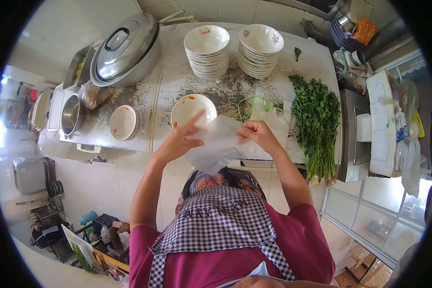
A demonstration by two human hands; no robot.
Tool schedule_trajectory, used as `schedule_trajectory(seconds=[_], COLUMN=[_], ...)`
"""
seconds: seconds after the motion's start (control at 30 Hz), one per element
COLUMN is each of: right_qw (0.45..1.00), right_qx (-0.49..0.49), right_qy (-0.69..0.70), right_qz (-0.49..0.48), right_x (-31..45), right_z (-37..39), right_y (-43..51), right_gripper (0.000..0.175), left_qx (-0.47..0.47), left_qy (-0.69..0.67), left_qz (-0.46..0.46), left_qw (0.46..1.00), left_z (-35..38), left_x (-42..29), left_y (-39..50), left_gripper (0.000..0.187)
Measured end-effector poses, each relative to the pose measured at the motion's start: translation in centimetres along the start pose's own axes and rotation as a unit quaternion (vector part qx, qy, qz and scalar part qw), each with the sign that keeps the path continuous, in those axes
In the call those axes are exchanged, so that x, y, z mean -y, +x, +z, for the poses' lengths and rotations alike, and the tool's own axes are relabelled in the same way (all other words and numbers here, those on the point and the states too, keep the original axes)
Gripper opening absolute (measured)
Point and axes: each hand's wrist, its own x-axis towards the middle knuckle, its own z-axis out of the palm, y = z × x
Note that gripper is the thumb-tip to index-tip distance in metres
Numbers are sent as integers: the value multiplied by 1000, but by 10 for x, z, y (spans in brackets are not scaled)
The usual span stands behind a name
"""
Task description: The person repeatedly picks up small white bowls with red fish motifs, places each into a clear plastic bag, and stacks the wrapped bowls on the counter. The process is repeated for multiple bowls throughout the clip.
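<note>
My right hand (257, 135) pinches the edge of a thin translucent plastic bag (216, 144), which hangs in front of my apron. My left hand (187, 138) has its fingers spread at the bag's other side; whether it touches the plastic I cannot tell. Just beyond that hand a white bowl with a red pattern (189, 104) stands on the worktop, partly hidden by fingers and bag. More thin plastic bags (273, 124) lie to the right of it, with green ties (253, 102) on and beside them. A bunch of leafy green herbs (313, 111) lies farther right, its stems towards me.
Two tall stacks of bowls (207, 48) (261, 48) stand at the back. On the left are a large lidded metal pot (126, 50), a steel bowl (72, 114), a small stack of bowls (124, 122) and a tied bag (90, 95). A foam box (381, 122) stands at the right.
</note>
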Motion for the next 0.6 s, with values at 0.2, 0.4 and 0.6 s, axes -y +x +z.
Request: schedule_trajectory(seconds=[0.2, 0.4, 0.6], right_qw=[985, 980, 849], right_qx=[-158, -145, -185], right_qy=[-40, 132, 484], right_qz=[-60, -22, 106], right_x=[-3, -9, 3], right_z=[73, 141, 95], right_y=[0, 9, 17], right_gripper=[21, 25, 29], left_qx=[-339, -151, -223], left_qy=[-139, -159, -234], left_qz=[21, -129, -160], left_qw=[930, 967, 933], left_z=[19, 49, 1], left_x=[7, 37, 111], left_y=[-41, -43, -79], left_gripper=[33, 20, 20])
